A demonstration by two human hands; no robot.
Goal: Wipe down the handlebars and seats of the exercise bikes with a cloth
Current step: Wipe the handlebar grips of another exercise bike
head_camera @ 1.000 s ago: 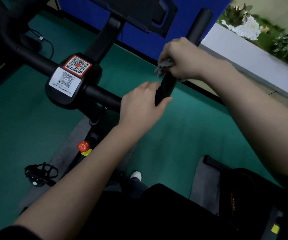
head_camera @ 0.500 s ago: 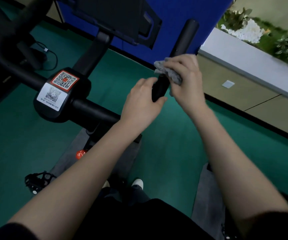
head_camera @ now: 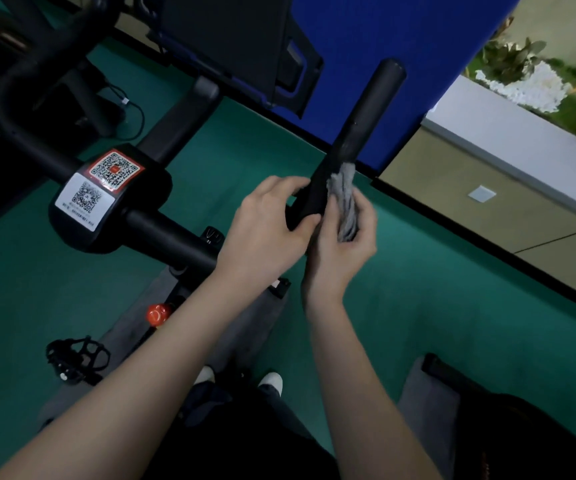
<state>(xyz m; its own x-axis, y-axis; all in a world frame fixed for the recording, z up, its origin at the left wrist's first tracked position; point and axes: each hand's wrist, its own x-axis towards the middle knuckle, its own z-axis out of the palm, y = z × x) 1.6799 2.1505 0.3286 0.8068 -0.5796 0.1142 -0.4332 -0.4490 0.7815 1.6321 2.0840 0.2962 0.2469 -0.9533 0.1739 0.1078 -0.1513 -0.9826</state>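
Head view, one camera only.

**Change:** The right hand (head_camera: 342,251) now sits low on the handlebar (head_camera: 366,116), centre of frame, just beside the left hand (head_camera: 269,226). A second ago it was wrapped over the bar from above, higher up. Half a second ago it was partway down. The stroke therefore runs down the grip toward its near end.

**Meaning for the task (my reading):** The lower stretch of this grip is being covered. The top end, upper centre-right of frame, stands bare, and I cannot tell whether it is clean. No seat is identifiable here, so I count the seats as not yet done.

**Cloth (head_camera: 343,199):** Grey and bunched, pressed against the right flank of the bar, between the bar and the right hand.

**Right hand pose:** The wrist is turned so the palm faces up toward the camera. Fingers and thumb are curled around the cloth, gripping it against the bar.

**Left hand pose:** Back of the hand up, fingers over the bar's near end and thumb beneath it. It is gripping the handlebar, apparently steadying it.

**Forearms:** Both rise from the bottom of the frame and converge at the grip.

**Around:** A hub (head_camera: 106,192) with two code stickers sits left of centre. A red knob (head_camera: 157,314) is below it, and a pedal (head_camera: 75,355) is lower left. The floor (head_camera: 418,271) is green.
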